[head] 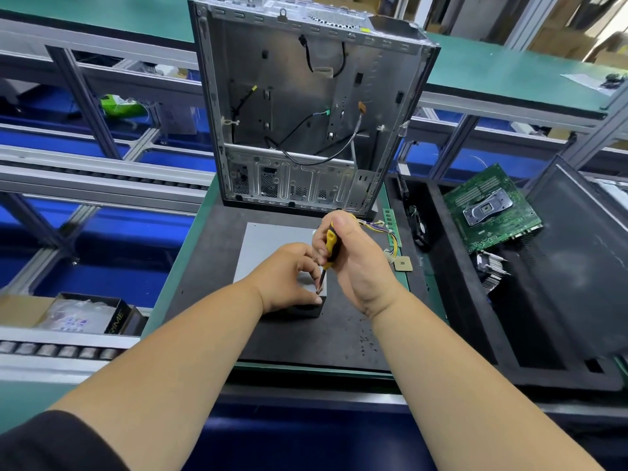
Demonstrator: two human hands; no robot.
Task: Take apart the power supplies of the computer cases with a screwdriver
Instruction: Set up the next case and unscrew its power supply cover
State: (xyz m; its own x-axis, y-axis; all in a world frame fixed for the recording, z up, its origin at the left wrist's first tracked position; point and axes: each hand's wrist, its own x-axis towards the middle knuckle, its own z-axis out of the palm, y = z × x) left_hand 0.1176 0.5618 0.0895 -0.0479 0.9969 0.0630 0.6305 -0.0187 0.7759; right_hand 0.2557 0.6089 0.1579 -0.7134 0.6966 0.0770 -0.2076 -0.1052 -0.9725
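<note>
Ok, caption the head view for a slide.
Right hand drives a screwdriver into the power supply steadied by the left hand.

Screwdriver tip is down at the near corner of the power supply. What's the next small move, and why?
Probably turn the screwdriver to back out that corner screw. The right hand grips the yellow handle, the tip sits at the near right corner of the power supply, and the left hand steadies that corner on the black mat. Whether the tip is seated in a screw head cannot be told.

power supply (272, 246) near end: under hands | screwdriver (330, 246) tip: too small | case (306, 107) top: cropped
</note>
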